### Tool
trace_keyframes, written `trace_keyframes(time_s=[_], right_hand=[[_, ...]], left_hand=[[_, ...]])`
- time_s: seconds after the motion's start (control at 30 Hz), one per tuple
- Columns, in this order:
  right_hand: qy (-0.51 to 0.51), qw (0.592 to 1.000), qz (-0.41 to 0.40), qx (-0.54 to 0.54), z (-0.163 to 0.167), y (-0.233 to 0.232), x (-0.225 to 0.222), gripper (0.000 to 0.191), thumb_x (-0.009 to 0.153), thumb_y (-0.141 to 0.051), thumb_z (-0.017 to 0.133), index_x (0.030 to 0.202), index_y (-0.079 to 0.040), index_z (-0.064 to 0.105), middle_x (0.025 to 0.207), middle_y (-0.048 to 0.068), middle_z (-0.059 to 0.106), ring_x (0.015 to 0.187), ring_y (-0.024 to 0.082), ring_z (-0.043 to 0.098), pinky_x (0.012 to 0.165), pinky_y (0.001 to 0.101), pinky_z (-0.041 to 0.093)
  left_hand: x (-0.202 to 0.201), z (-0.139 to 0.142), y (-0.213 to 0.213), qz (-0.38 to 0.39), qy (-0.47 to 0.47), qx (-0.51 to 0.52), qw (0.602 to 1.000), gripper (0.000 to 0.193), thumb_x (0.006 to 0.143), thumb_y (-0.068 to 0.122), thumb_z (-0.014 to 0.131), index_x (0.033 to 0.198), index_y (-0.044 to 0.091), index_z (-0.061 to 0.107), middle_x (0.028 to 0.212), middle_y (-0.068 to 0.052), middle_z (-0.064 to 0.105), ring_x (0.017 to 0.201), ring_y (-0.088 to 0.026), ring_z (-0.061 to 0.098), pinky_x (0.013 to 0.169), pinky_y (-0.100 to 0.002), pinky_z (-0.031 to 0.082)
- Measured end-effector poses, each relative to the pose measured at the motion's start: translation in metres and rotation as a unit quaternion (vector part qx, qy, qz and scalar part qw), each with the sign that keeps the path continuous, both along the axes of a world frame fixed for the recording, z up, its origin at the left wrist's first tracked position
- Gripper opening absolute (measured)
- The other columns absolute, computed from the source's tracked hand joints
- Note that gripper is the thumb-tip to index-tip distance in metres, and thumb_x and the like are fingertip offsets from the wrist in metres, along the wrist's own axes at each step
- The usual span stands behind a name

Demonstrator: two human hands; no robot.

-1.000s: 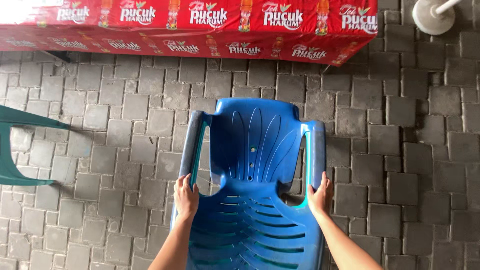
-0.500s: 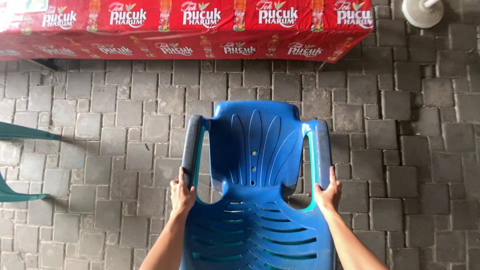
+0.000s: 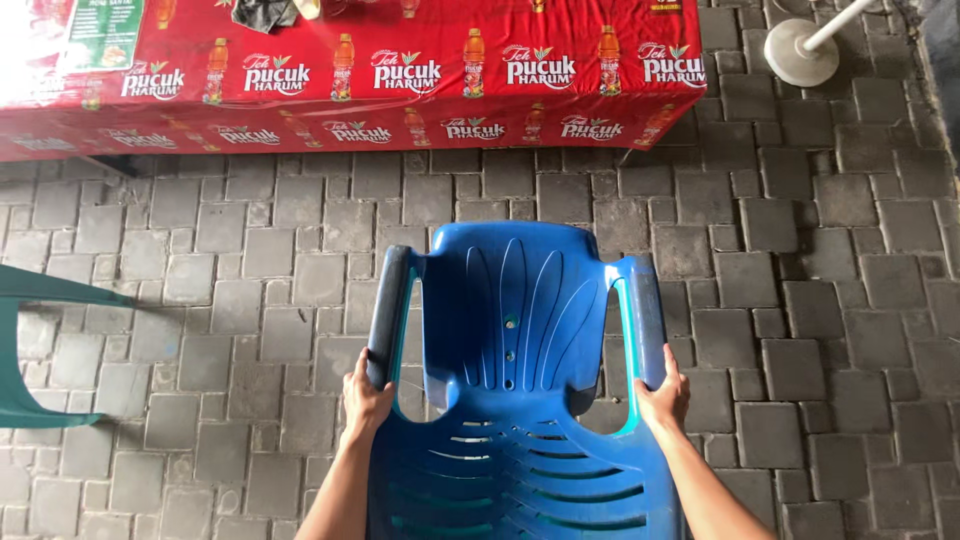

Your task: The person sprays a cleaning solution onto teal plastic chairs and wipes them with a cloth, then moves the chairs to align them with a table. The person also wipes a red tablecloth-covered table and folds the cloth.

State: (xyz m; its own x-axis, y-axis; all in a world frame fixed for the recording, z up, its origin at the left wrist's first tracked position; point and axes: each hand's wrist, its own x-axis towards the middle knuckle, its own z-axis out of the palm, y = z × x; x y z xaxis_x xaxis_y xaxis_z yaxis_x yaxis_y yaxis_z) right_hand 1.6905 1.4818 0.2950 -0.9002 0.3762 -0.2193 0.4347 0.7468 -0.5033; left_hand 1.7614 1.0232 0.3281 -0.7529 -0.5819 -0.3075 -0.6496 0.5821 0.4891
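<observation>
- Low centre of view: blue plastic armchair [image 3: 520, 340], seen from above, its slatted part nearest the camera and its ribbed part farther out toward the red table.
- Left hand [image 3: 366, 398] wrapped shut around the near end of the left armrest [image 3: 388, 310]; fingers curl under it.
- Right hand [image 3: 664, 395] closed the same way on the near end of the right armrest [image 3: 648, 315].
- 2 hands grip the chair; whether its legs touch the ground cannot be told.
- Under the chair: grey paving blocks [image 3: 250, 300].
- Left edge: part of a green plastic chair [image 3: 30, 350], well apart.
- Top: table under a red printed cloth [image 3: 400, 90], a dark crumpled item [image 3: 262, 14] on top.
- Top right: round white stand base [image 3: 800, 52] with a pole.
</observation>
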Motion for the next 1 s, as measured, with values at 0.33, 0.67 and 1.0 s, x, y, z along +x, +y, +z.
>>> trace_keyframes(time_s=[0.33,0.67,1.0], right_hand=[[-0.015,0.999,0.029,0.005,-0.015,-0.023,0.014,0.097,0.076,-0.017,0.082,0.159,-0.033,0.035,0.125,0.023,0.059,0.117,0.043,0.058,0.098,0.0525,0.049],[0.057,0.974,0.168,0.144,0.042,-0.051,0.087,0.08,0.071,-0.014,0.078,0.146,-0.019,0.05,0.137,0.024,0.054,0.121,0.043,0.057,0.096,0.0525,0.048],[-0.061,0.849,0.51,-0.123,0.126,-0.133,0.231,0.024,0.084,-0.029,0.068,0.098,-0.012,0.078,0.104,0.02,0.073,0.106,0.038,0.067,0.093,0.0458,0.054]], left_hand=[[0.015,-0.016,0.021,-0.006,-0.047,-0.014,0.999,0.098,0.074,0.019,0.08,0.16,0.023,0.034,0.123,-0.027,0.055,0.117,-0.045,0.058,0.1,-0.051,0.049],[0.064,0.037,0.044,-0.053,-0.031,-0.007,0.998,0.077,0.075,0.013,0.07,0.149,0.015,0.049,0.141,-0.024,0.049,0.126,-0.043,0.053,0.105,-0.047,0.046],[0.188,0.128,0.103,-0.094,-0.043,-0.093,0.99,0.042,0.082,0.021,0.063,0.124,0.018,0.07,0.138,-0.007,0.061,0.137,-0.034,0.047,0.106,-0.063,0.039]])
